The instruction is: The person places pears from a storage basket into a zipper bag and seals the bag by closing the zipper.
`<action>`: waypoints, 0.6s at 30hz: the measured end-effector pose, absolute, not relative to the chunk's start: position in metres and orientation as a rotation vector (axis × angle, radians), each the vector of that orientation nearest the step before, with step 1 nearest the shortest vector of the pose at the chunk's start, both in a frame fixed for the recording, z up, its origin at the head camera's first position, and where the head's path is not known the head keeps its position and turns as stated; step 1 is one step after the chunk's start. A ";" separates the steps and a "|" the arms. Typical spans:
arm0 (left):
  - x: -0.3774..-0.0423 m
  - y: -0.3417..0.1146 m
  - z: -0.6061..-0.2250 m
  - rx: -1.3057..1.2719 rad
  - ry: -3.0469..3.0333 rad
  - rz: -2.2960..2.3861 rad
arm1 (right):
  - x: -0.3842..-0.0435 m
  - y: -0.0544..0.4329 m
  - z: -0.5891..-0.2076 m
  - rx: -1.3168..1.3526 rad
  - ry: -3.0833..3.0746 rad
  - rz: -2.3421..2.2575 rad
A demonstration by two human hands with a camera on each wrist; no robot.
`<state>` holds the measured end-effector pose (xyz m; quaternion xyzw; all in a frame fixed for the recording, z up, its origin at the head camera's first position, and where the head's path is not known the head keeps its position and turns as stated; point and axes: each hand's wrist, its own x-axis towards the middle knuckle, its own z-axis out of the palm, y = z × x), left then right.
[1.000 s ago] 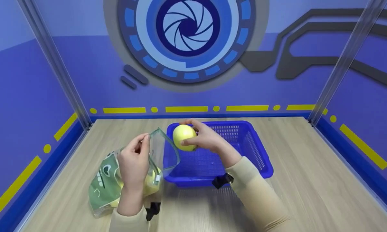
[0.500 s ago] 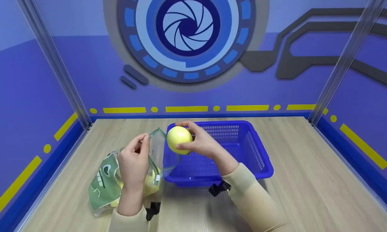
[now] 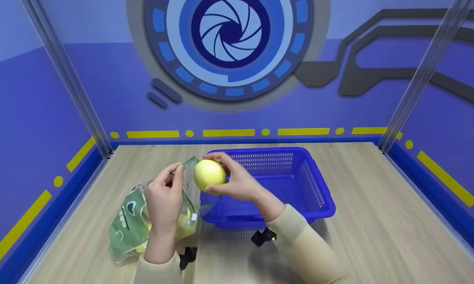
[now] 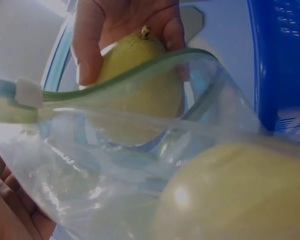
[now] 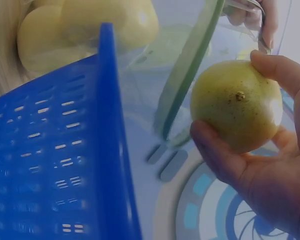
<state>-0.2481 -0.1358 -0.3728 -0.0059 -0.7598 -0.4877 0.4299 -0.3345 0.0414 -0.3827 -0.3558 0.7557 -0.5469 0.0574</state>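
My right hand point(image 3: 239, 182) holds a round yellow-green fruit point(image 3: 208, 175) between thumb and fingers, right at the mouth of a clear zip bag point(image 3: 128, 221). A short brown stem and small dark specks show on the fruit point(image 5: 235, 102) in the right wrist view. With thumb and fingers, my left hand point(image 3: 164, 203) pinches the bag's green-edged rim and keeps it raised. The bag has a green cartoon face and a white slider point(image 4: 28, 92). More yellow fruit point(image 4: 240, 195) lies inside. In the left wrist view the held fruit shows partly through the clear film.
A blue perforated plastic basket point(image 3: 318, 193) stands on the wooden table point(image 3: 379, 221), just right of the bag and under my right hand. Blue printed panels point(image 3: 237, 114) enclose the table at the back and both sides.
My right hand has carried the fruit left and slightly down, from over the basket to the bag's opening. My left hand and the bag have stayed nearly still.
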 end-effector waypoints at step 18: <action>-0.251 -0.138 -0.374 -0.058 -1.834 -1.163 | -0.321 0.005 -0.396 -1.046 2.462 -1.388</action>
